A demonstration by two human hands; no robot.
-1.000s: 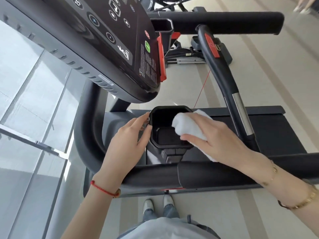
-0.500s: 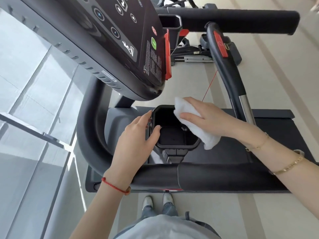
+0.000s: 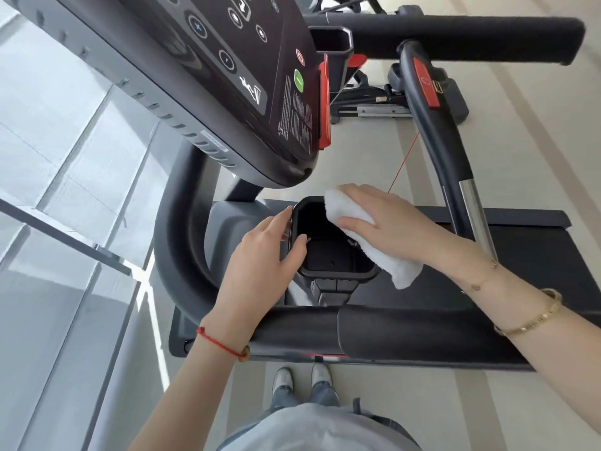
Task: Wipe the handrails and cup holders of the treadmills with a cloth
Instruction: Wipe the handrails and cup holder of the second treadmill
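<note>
The cloth (image 3: 364,236) is plain white. The cup holder (image 3: 331,252) is black, as are the handrail (image 3: 374,333) and the console (image 3: 227,60), which carries white symbols, a green button (image 3: 298,85) and a red strip (image 3: 324,105). A red string bracelet (image 3: 221,343) circles one wrist; gold-looking bracelets (image 3: 533,323) the other. The floor (image 3: 520,141) is beige with paler stripes.

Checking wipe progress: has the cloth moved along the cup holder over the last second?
Yes. The cloth, under the right hand, has slid from the cup holder's right rim toward its far right corner, nearer the console.
</note>
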